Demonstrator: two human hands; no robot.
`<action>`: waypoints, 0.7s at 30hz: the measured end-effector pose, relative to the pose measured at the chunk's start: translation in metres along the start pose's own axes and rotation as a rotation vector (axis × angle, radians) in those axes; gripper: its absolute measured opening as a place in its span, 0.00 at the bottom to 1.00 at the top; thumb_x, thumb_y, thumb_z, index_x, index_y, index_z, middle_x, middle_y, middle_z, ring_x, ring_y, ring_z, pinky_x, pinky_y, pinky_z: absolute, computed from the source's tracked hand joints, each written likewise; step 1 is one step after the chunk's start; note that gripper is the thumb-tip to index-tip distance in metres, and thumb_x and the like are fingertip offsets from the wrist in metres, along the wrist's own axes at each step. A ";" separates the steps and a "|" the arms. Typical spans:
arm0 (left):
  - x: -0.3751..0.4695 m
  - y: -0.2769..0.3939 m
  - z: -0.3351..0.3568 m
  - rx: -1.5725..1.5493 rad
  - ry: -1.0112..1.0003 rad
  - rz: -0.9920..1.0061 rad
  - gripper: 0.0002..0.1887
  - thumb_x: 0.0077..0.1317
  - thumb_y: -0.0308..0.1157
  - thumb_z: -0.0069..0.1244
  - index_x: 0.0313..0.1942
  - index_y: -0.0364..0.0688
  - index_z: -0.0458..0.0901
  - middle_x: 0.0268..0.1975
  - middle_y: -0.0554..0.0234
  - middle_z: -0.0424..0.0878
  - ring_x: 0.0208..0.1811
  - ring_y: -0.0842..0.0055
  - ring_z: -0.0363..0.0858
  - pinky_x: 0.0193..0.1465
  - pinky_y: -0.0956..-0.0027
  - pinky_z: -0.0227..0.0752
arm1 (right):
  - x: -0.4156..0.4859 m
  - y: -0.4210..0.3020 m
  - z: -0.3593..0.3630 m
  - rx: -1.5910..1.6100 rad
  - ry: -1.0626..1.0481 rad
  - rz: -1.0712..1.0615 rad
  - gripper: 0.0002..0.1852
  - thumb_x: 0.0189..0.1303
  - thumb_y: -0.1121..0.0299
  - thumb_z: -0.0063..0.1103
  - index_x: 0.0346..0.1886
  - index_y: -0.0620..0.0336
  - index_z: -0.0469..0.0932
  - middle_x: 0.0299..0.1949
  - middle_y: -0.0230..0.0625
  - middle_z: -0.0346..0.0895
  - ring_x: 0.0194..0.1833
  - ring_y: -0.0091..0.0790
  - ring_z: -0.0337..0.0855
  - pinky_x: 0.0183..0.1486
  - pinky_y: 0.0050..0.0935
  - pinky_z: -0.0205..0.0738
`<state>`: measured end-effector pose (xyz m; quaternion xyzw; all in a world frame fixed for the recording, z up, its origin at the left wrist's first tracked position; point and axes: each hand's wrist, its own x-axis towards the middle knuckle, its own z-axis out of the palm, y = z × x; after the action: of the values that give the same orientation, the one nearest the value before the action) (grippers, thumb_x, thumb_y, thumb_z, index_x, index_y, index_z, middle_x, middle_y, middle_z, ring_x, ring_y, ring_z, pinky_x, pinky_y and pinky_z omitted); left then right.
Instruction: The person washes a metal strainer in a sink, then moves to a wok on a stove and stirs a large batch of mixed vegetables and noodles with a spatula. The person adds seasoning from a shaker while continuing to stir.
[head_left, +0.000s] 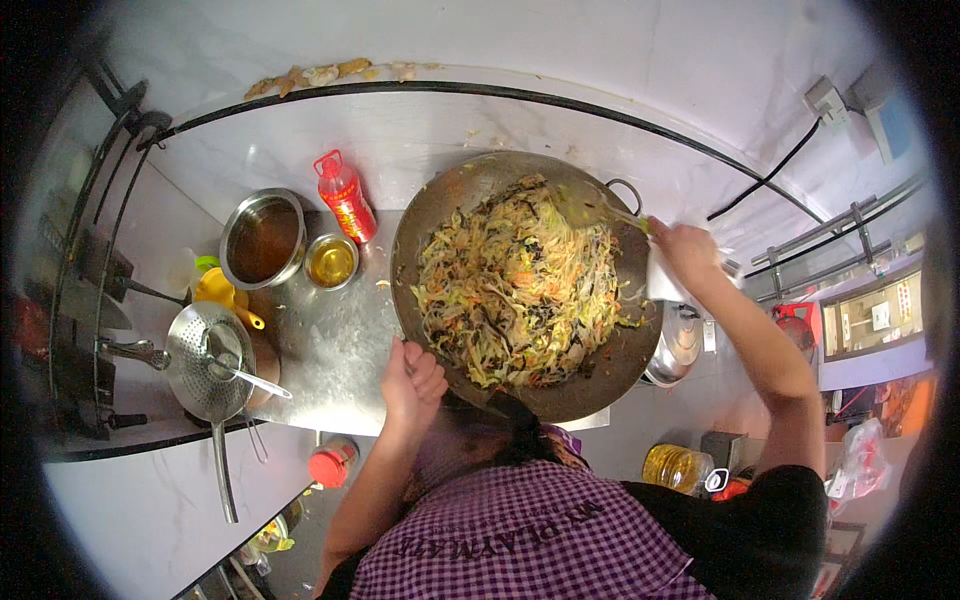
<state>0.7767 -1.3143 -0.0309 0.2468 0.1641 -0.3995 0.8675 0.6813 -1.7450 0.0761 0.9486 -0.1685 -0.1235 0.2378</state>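
Observation:
A large dark wok (637, 352) holds a heaped mix of glass noodles, shredded cabbage, carrot and dark strips (517, 292). My right hand (684, 251) grips the handle of a wok spatula (626, 218), whose blurred blade rests in the food near the upper right rim. A loop handle (626, 187) sticks out beyond it. My left hand (412, 382) is closed in a fist at the wok's lower left rim, opposite that loop; the part of the wok inside the fist is hidden.
Left on the steel counter (334, 367) are a pot of brown liquid (264, 238), a bowl of yellow oil (331, 262), a red-labelled bottle (346, 199), a yellow scoop (225, 292) and a perforated strainer (202, 390). A metal lid (675, 352) and oil jug (679, 469) are right.

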 end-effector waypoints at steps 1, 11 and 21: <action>0.000 0.000 0.000 -0.004 0.006 -0.003 0.20 0.77 0.51 0.30 0.27 0.52 0.63 0.15 0.78 0.55 0.12 0.85 0.48 0.13 0.77 0.42 | 0.015 -0.012 0.005 -0.003 0.008 0.012 0.23 0.68 0.55 0.48 0.65 0.41 0.69 0.26 0.41 0.80 0.28 0.43 0.83 0.27 0.41 0.77; -0.001 0.000 -0.003 0.018 -0.035 0.008 0.20 0.77 0.50 0.30 0.27 0.52 0.64 0.16 0.78 0.55 0.14 0.85 0.48 0.17 0.77 0.44 | -0.043 -0.072 -0.032 0.211 0.068 -0.362 0.24 0.70 0.51 0.44 0.65 0.46 0.68 0.21 0.38 0.79 0.23 0.41 0.82 0.25 0.40 0.76; 0.000 0.000 -0.003 0.016 -0.029 0.007 0.20 0.77 0.50 0.29 0.27 0.52 0.63 0.16 0.77 0.55 0.13 0.85 0.48 0.16 0.76 0.43 | -0.040 0.003 -0.020 -0.040 -0.081 -0.096 0.24 0.69 0.53 0.46 0.67 0.40 0.67 0.24 0.37 0.78 0.25 0.39 0.83 0.27 0.39 0.77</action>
<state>0.7765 -1.3120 -0.0332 0.2487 0.1475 -0.4016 0.8690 0.6505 -1.7245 0.1007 0.9447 -0.1300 -0.1767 0.2436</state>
